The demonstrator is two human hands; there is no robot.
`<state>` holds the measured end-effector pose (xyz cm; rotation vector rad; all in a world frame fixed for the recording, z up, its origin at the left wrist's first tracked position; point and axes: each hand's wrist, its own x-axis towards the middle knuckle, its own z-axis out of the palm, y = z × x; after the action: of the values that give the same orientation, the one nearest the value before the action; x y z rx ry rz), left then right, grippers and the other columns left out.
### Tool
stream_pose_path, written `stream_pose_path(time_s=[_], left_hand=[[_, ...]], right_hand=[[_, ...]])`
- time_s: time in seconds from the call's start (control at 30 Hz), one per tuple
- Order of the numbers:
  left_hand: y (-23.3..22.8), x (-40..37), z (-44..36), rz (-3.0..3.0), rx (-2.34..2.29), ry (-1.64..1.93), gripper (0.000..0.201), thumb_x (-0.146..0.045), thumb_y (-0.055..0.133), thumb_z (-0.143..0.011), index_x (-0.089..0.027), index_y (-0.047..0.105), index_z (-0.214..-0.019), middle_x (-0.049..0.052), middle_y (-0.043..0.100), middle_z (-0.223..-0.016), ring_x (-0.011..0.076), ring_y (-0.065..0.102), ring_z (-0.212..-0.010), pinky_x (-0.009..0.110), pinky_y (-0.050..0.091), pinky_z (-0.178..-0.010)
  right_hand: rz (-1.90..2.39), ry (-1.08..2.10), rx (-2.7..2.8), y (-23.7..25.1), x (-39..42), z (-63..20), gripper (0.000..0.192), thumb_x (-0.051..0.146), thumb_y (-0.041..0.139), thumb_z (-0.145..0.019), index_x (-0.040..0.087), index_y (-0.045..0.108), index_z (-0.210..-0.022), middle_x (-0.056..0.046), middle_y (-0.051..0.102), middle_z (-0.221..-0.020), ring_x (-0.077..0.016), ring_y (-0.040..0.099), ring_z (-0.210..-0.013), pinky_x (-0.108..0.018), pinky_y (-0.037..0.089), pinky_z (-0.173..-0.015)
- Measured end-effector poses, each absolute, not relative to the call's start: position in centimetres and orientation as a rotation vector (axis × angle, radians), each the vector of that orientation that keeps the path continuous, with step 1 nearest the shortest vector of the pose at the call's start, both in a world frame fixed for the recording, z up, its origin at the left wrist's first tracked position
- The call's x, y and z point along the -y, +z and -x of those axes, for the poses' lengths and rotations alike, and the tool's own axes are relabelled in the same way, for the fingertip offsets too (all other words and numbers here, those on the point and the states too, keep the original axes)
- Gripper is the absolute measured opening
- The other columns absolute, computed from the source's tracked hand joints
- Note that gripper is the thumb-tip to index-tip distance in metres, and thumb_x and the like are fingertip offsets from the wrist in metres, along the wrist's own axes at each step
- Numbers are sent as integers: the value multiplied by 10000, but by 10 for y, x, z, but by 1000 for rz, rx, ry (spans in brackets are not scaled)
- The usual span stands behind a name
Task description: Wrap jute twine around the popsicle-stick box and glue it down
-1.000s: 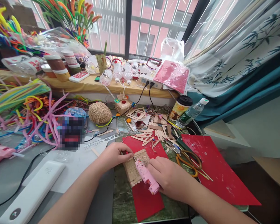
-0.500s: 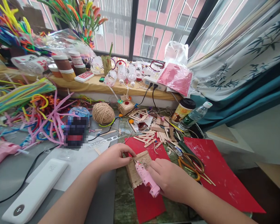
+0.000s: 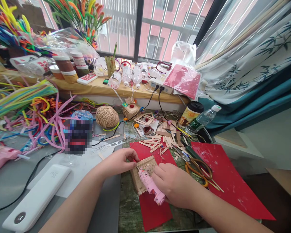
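Observation:
My right hand (image 3: 171, 183) is wrapped round a pink hot glue gun (image 3: 151, 187). Its nozzle points up and left onto the top of a small box (image 3: 144, 166) covered in rows of jute twine, with a scalloped lower edge. At the box's upper left corner, my left hand (image 3: 122, 161) has thumb and fingers drawn together in a pinch; what lies between the fingertips is too small to make out. A thin loose strand shows on the box top near the nozzle. The box rests partly on a strip of red card (image 3: 155, 212).
Behind the box lie loose craft sticks (image 3: 165, 139) and a ball of twine (image 3: 107, 117). Scissors (image 3: 199, 168) and a red sheet (image 3: 229, 181) are at right, with a water bottle (image 3: 203, 120) and a lidded cup (image 3: 190, 115) beyond. A white power bank (image 3: 37, 197) lies left.
The glue gun and my right hand have shifted slightly left and up across the box top. My left hand stays at the box's corner, its fingertips moved a little left.

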<state>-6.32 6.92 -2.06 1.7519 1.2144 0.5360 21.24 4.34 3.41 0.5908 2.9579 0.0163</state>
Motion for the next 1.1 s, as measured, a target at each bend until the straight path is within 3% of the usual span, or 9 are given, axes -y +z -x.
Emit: stream_pose_path(time_s=[0.37,1.1], left_hand=[[-26,-70,64,-1739,-1179,524,182,-257,670,-848,-211,745,-1007,25,783,-994,205,713,-908,297,542,-822],[-25,-71,65,-1769,-1190,494,177,-264,661,-854,-229,771,-989,9,776,-951,198,708,-885,276,532,-783]], right_hand=[[-622,-10,-2929,37,-46,-212,172,329,684,-904,167,637,-935,-95,640,-939,-254,501,-782,-391,303,-641],[-747,-40,-2891,35,-44,-221,148,305,688,-891,184,622,-944,-83,623,-954,-264,484,-809,-401,310,-680]])
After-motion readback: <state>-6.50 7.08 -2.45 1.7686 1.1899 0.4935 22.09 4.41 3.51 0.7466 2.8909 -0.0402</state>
